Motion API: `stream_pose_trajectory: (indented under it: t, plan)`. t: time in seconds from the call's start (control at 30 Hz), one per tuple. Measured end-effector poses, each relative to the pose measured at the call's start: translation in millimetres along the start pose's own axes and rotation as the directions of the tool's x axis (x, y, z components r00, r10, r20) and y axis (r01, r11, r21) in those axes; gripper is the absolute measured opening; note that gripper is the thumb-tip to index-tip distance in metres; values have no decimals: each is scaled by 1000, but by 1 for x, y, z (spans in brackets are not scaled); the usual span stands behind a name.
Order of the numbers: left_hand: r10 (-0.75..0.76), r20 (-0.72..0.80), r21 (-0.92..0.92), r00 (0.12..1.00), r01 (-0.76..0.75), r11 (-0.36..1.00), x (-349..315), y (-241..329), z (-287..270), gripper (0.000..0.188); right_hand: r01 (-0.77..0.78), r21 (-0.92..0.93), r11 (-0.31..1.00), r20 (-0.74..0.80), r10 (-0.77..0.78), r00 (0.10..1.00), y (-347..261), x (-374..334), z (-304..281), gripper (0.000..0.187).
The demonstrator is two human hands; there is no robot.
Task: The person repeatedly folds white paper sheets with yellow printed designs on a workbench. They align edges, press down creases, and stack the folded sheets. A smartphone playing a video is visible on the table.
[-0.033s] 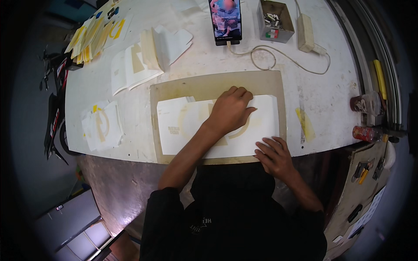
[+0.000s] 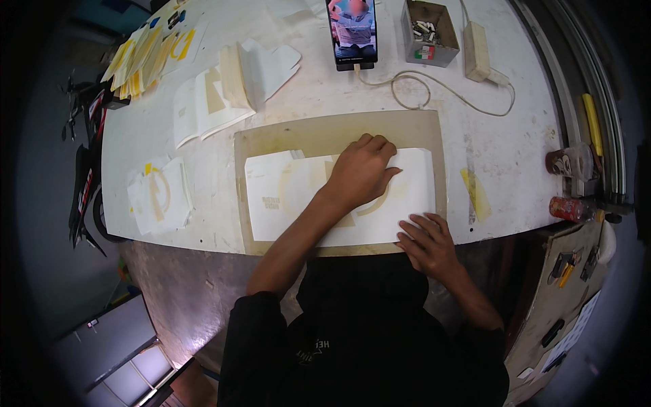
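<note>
In front of me a stack of white paper sheets (image 2: 285, 227) with pale yellow curved shapes lies on a beige cutting board (image 2: 271, 140). My left hand (image 2: 363, 173) reaches across the top sheet to its far edge. Its fingers are curled and the thumb sticks out to the right; whatever they grip is hidden beneath the hand. At the near right corner of the stack, my right hand (image 2: 427, 245) rests with fingers spread and fingertips on the paper.
Left on the table are smaller sheets (image 2: 160, 197), folded white paper (image 2: 196, 112) and yellow strips (image 2: 139, 61). Farther back stand a phone (image 2: 352, 30), a box of small metal pieces (image 2: 430, 37) and a power strip (image 2: 477, 51) with cable. A plastic cup (image 2: 569, 161) and red can (image 2: 569, 208) are right.
The picture on the phone screen differs. My hands and the sheets show hardly any movement.
</note>
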State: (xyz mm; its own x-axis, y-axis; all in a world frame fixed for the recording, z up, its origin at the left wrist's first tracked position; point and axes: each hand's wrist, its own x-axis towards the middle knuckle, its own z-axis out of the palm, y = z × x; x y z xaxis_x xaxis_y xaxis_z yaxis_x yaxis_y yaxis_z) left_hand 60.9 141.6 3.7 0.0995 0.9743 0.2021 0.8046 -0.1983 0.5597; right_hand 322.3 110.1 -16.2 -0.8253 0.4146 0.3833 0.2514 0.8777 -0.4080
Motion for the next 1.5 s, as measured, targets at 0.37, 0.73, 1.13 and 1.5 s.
stream_pose_trajectory:
  t: [0.37, 0.73, 1.13, 1.5]
  plan:
    - [20, 51, -18, 998, -19, 1000, 7, 4, 5, 27, 14, -27, 1000, 7, -13, 1000, 3, 0, 0, 21]
    - [30, 39, -11, 999, -29, 1000, 5, 2, 7, 27, 5, -22, 1000, 2, -5, 1000, 2, 0, 2, 20]
    - [16, 58, -21, 998, -14, 1000, 6, 3, 5, 26, -22, 4, 1000, 26, 22, 999, 2, -2, 1, 21]
    - [15, 73, 23, 997, -17, 1000, 8, 8, 7, 28, -56, 46, 997, -34, 58, 998, 4, -8, 6, 21]
